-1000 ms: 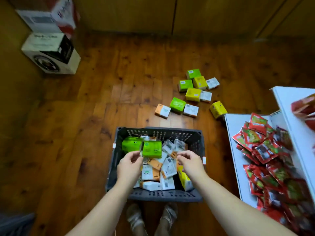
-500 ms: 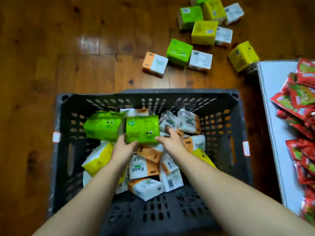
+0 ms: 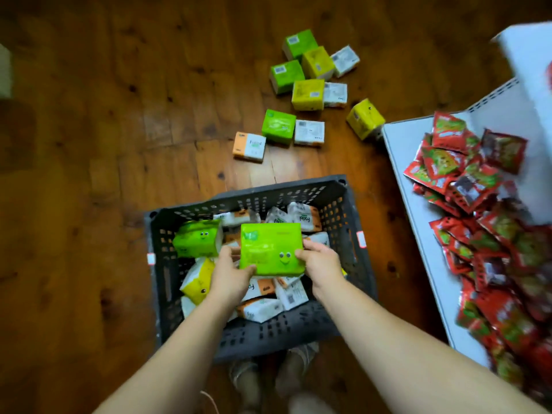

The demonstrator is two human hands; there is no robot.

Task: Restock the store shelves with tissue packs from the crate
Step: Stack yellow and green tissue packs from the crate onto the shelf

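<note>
Both grips are clamping on one bright green tissue pack (image 3: 270, 249): the left grip (image 3: 230, 271) is pinching its near left corner with the thumb on the top face, and the right grip (image 3: 321, 261) is holding its right edge, thumb on top as well. That pack is sitting flat between them, smiling-face print upward, over the middle of the dark grey slotted crate (image 3: 355, 222), which is standing on the wooden floor (image 3: 119, 144) just in front of the person's feet (image 3: 248, 372). Inside the crate, a second green pack (image 3: 197, 239) is lying at the left, a yellow pack (image 3: 198, 277) is leaning below it, and several orange-and-white packs (image 3: 303, 216) are lying jumbled around and beneath the held one. Farther out, a loose group of green, yellow and white packs (image 3: 307, 94) is lying on the floor, with one orange-and-white pack (image 3: 249, 146) nearest the crate. At the right, a white shelf (image 3: 400, 162) is carrying a heap of red sachets (image 3: 478, 186), well apart from both grips.
</note>
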